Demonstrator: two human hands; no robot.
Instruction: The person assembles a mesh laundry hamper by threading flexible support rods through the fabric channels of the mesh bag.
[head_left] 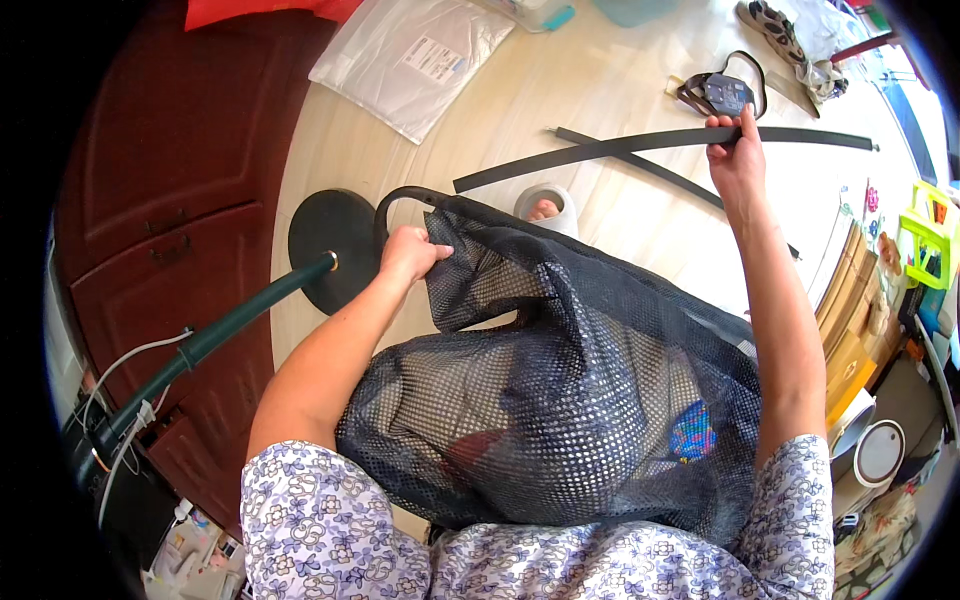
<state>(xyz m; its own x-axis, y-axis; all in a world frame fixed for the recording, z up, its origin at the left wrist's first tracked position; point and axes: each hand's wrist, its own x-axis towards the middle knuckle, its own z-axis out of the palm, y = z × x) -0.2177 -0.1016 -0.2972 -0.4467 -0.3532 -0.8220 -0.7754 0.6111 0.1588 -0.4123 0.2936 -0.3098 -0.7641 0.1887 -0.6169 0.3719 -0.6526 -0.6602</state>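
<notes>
Stretching right hand toward two o'clock, gripping a black strip, and pinching netting with left hand at ten.

Garment, one: patterned top, lower edge of the frame; white ground, all-over print of lavender-blue flowers with darker scrolling outlines. Sleeves, two, short, in matching print: left sleeve, lower left; right sleeve, lower right; edges plain-cut, cloth lightly creased. Forearms and hands: uncovered. Footwear, one visible: whitish slipper, upper centre, rounded, open-toed, toes showing
</notes>
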